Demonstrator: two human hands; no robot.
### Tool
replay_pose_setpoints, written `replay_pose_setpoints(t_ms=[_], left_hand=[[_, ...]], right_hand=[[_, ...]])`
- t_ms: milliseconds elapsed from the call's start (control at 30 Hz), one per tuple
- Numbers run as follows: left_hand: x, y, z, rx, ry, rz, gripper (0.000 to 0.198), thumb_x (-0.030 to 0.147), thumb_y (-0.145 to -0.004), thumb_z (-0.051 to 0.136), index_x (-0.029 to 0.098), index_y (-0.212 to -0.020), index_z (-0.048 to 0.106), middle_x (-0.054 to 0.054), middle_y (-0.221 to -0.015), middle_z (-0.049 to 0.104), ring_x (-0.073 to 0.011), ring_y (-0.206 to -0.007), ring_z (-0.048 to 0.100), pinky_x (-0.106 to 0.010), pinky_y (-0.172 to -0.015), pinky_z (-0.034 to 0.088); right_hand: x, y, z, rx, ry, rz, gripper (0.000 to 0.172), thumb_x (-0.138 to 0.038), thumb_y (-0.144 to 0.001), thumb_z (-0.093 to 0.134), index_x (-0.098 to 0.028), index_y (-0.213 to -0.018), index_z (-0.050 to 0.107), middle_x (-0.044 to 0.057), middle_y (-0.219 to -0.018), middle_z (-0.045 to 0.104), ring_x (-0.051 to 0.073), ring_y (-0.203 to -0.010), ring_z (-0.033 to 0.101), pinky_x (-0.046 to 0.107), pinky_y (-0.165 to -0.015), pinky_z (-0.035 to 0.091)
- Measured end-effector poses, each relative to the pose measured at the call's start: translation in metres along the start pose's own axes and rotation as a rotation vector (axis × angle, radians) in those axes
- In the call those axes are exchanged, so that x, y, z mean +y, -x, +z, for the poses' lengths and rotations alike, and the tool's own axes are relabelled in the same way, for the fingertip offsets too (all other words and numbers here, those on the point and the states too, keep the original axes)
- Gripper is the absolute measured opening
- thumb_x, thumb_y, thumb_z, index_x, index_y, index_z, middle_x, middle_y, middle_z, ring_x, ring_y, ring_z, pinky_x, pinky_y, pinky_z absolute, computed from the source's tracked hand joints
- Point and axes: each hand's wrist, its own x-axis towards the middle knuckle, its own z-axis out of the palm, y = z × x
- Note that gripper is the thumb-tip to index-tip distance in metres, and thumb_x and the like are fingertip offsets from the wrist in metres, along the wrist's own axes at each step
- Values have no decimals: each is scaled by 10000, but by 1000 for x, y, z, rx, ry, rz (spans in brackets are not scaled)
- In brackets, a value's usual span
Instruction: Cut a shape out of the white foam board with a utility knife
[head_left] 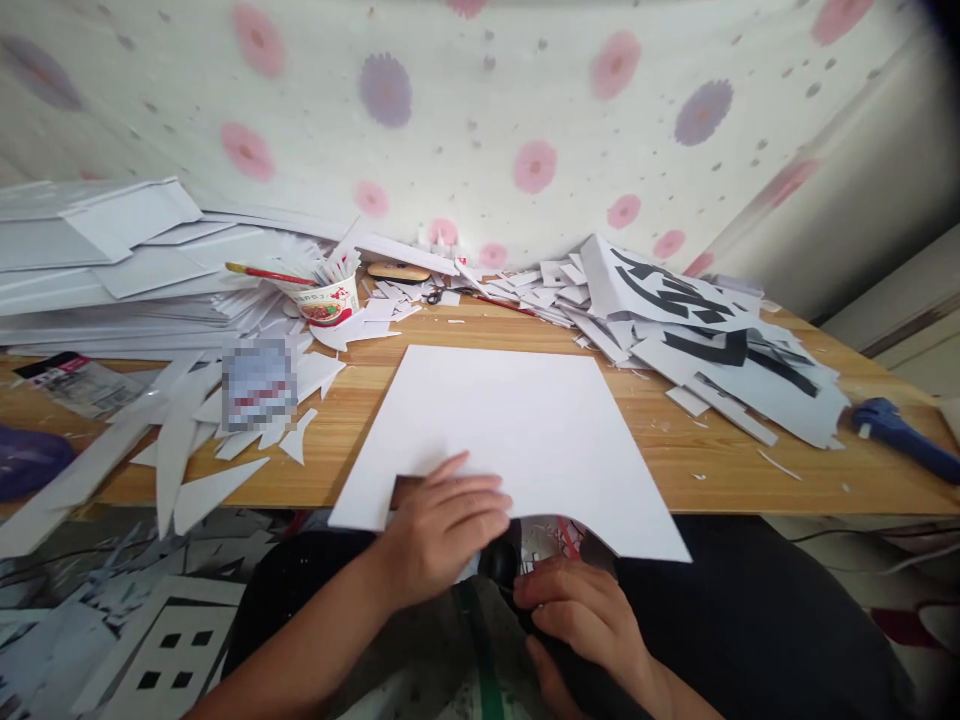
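White sheet (525, 420): I saw one, flat on the single wooden table (360, 375), its near edge hanging past the table's front, with one curved cut beside the fingers.
Left hand (450, 520): I had its fingers nearly straight, a little apart, pressed down on the sheet and gripping nothing; one dark block (403, 488) showed beneath it.
Right hand (577, 610): I had its fingers curled closed around one black tool (589, 682), just below the cut; I could not tell its kind.
Cup (337, 303): I counted one, filled with white strips, with one red stick (262, 273) leaning at its rim.
Behind the sheet: one oval case (399, 272) and one pair of scissors (433, 296).
Far right: one blue handle (911, 440).
Lower left: one board (169, 660) with four dark squares.
Scraps (551, 290): too many for me to count.
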Motion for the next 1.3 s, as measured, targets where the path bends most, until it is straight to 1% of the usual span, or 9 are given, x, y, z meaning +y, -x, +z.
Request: replay_pose_setpoints(t_ms=[167, 267, 433, 533, 633, 733, 900, 1033, 1300], left_hand=[[-15, 14, -8, 23, -219, -221, 323, -11, -821, 471, 171, -1044, 616, -63, -1076, 711, -222, -1111, 609, -531, -1081, 352], [-12, 21, -4, 80, -291, -295, 287, 35, -827, 512, 164, -1068, 600, -81, -1094, 699, -242, -1128, 589, -534, -1070, 368], [-6, 19, 2, -64, -380, -355, 278, 214, -890, 526, 142, -1150, 594, -111, -1200, 650, -276, -1197, 539, -486, -1058, 406], [-5, 17, 2, -146, -421, -373, 368, 326, -901, 532, 123, -1203, 585, -135, -1281, 603, -311, -1252, 493, -482, -1042, 429], [-5, 17, 2, -218, -458, -370, 519, 487, -859, 570, 148, -1252, 572, -141, -1354, 550, -354, -1284, 457, -528, -1035, 424], [-5, 18, 4, -256, -493, -370, 604, 536, -792, 639, 175, -1271, 566, -135, -1383, 525, -361, -1289, 452, -533, -1036, 422], [-7, 21, 8, -235, -578, -339, 475, 277, -816, 640, 195, -1277, 564, -118, -1366, 547, -334, -1276, 476, -493, -1027, 441], [-11, 23, 12, -158, -660, -276, 376, 140, -871, 519, 198, -1234, 598, -111, -1316, 593, -320, -1232, 528, -472, -978, 481], [-13, 24, 17, -99, -707, -221, 326, 120, -918, 502, 198, -1213, 616, -122, -1310, 591, -330, -1221, 535, -457, -965, 485]], right_hand=[[-2, 0, -3, -35, -27, 22, 160, -129, -742, 523, -193, -889, 532, 72, -822, 703, 165, -736, 690, 258, -645, 560], [-5, -4, -12, -65, -41, 49, 176, -175, -765, 566, -185, -940, 552, 87, -869, 710, 175, -740, 698, 261, -639, 560], [-6, -21, -44, -28, -98, 298, 150, -359, -857, 575, -225, -920, 596, 64, -842, 693, 208, -764, 683, 327, -679, 557], [7, -42, -66, -70, -301, 434, 260, -486, -876, 533, -253, -932, 633, 65, -871, 677, 206, -731, 668, 316, -591, 553], [27, -67, -78, 36, -436, 486, 264, -489, -872, 552, -272, -990, 647, 78, -909, 674, 238, -799, 670, 360, -638, 573], [48, -91, -75, -4, -452, 521, 221, -420, -860, 609, -277, -1021, 657, 83, -993, 684, 237, -819, 675, 366, -656, 578], [79, -116, -49, -185, -392, 534, 193, -326, -779, 730, -234, -942, 683, 61, -968, 706, 207, -873, 663, 354, -771, 556], [97, -120, -32, -189, -468, 534, 177, -299, -769, 739, -216, -916, 684, 47, -917, 718, 182, -859, 666, 327, -770, 548], [105, -113, -29, -198, -550, 561, 164, -242, -780, 731, -232, -939, 690, 47, -950, 717, 181, -926, 665, 324, -805, 550]])
